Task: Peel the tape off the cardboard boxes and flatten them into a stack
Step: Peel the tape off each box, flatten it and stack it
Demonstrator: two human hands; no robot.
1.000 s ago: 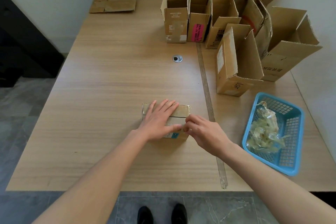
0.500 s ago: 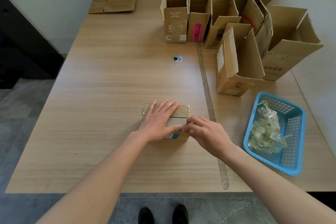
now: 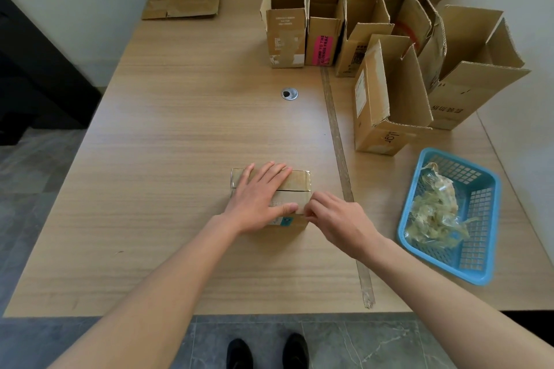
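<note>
Head view: blue basket holds peeled tape; left hand flat on box; right hand pinches its edge.

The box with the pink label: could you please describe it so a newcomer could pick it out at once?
Look to the far right of the wooden table, where open cardboard boxes stand in a cluster. In the front row, second from the left, stands the box with the pink label. It alone carries a bright pink sticker with black lettering.
</note>
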